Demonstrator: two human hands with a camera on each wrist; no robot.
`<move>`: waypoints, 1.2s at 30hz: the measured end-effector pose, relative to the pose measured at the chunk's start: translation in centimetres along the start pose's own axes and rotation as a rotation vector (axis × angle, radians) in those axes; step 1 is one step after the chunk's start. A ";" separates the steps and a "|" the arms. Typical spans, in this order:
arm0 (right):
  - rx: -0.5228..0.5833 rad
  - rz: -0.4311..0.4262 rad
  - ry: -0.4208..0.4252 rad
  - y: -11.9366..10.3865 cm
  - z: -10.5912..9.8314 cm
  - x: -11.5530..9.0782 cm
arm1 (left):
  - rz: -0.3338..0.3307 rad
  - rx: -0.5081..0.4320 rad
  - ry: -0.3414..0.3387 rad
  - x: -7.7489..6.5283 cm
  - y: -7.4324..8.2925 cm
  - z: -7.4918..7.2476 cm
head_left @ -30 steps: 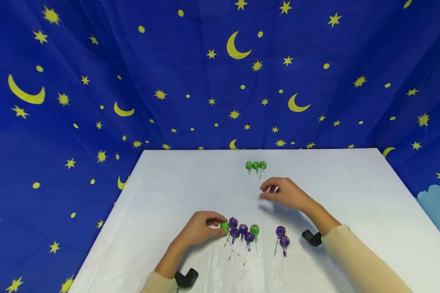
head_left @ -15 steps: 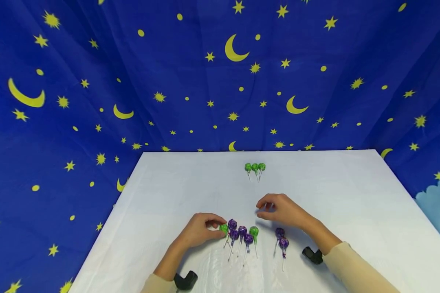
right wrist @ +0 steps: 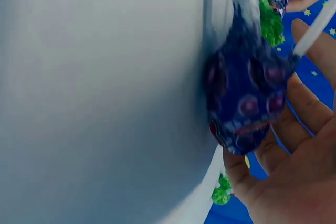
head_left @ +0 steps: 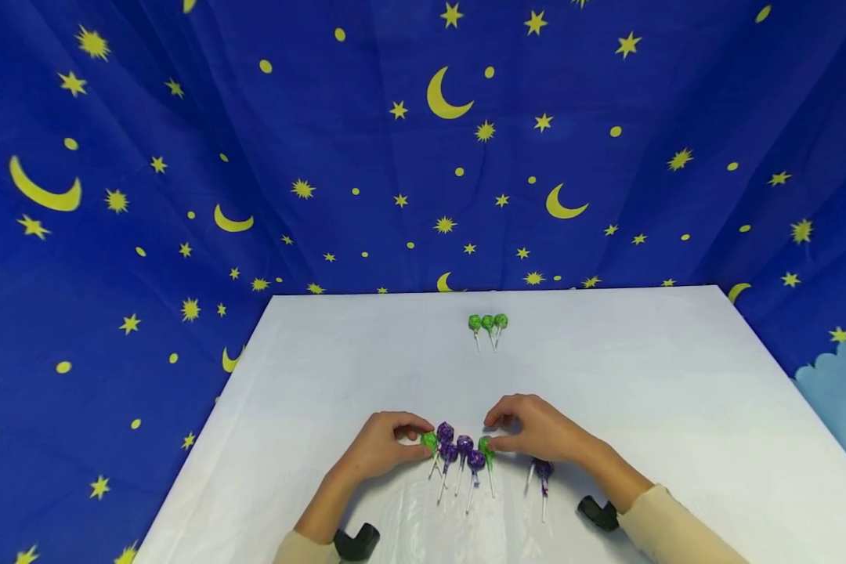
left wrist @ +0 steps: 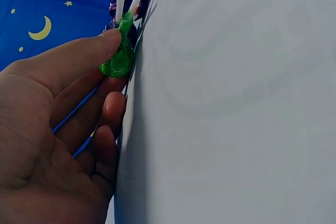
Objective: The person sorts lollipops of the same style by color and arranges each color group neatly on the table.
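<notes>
My left hand pinches a green-wrapped lollipop at the left end of a row. In the left wrist view the thumb lies on its green wrapper, close beside the white table. Several purple lollipops lie to the right of it, sticks toward me. At the row's right end is another green lollipop, its head partly covered by the right thumb. My right hand is there with thumb and fingers apart around that head. Purple lollipops lie under the right hand, partly hidden; one looms large in the right wrist view.
Three green lollipops lie side by side toward the far edge of the white table. A blue cloth with yellow moons and stars hangs behind it. Black wrist devices sit at both forearms.
My right hand has come down and toward me, from over the middle of the table to the green lollipop at the row's right end. The left hand keeps its pinch in place.
</notes>
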State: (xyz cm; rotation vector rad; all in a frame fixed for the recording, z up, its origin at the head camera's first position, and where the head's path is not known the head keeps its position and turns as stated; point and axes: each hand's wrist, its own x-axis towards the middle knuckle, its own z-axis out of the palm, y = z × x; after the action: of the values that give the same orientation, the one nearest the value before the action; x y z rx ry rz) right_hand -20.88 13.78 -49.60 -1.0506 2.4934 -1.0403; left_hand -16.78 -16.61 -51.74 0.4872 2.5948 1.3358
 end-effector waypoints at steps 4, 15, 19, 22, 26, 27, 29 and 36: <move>-0.054 0.000 0.004 0.0 0.4 0.0 | 0.001 0.005 0.002 0.1 0.0 0.0; -0.197 -0.049 0.004 -0.4 0.6 -0.3 | -0.004 -0.002 -0.002 0.1 -0.1 0.0; -0.186 -0.048 0.000 -0.3 0.6 -0.1 | -0.001 -0.001 0.001 0.1 0.0 0.0; -0.179 -0.055 0.007 -0.2 0.7 -0.1 | 0.004 -0.005 0.000 0.0 0.2 -0.1; -0.167 -0.058 0.014 -0.1 0.8 -0.1 | 0.009 0.001 -0.014 0.0 0.3 -0.3; -0.167 -0.058 0.013 -0.1 0.8 -0.1 | 0.007 0.005 -0.017 0.0 0.2 -0.4; -0.164 -0.055 0.011 -0.1 0.9 -0.1 | 0.003 0.012 -0.025 0.0 0.2 -0.6; -0.184 -0.040 0.020 -0.3 0.9 -0.1 | 0.013 -0.015 -0.037 0.1 0.4 -1.2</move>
State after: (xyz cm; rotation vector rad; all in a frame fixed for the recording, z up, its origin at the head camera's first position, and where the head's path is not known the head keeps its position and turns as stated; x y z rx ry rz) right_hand -20.24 13.24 -50.02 -1.1508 2.6349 -0.8486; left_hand -17.17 -17.25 -50.70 0.5222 2.5541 1.3370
